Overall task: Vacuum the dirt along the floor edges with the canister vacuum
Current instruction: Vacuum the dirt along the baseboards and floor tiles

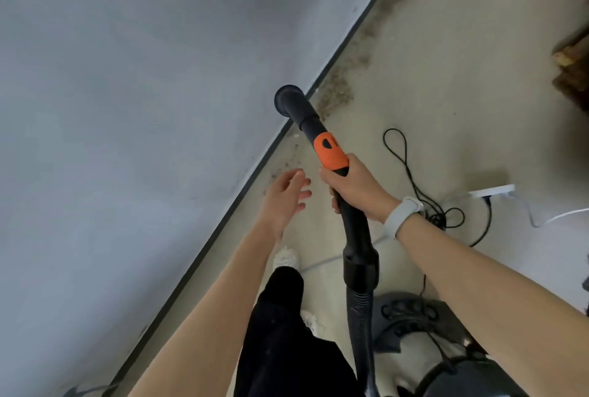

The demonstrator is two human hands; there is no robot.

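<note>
My right hand (353,186) has its fingers wrapped round the black vacuum handle (331,157), just below its orange grip, nozzle end (288,100) raised toward the wall (143,78). My left hand (285,196) hovers beside it, fingers spread, holding nothing. Dirt (338,94) lies along the floor edge; the canister (446,349) sits behind my right arm

Vacuum handle (318,138) black, orange band (330,151) just above right hand (353,189). Hose (360,317) black, ribbed. Wristband (402,213) pale grey. Wall (127,110) grey-blue; baseboard (248,180) dark. Floor (446,78) beige, dirt (338,95) brown speckle (beyond hands). Cord (411,180) black. Trousers (287,333) black.
</note>
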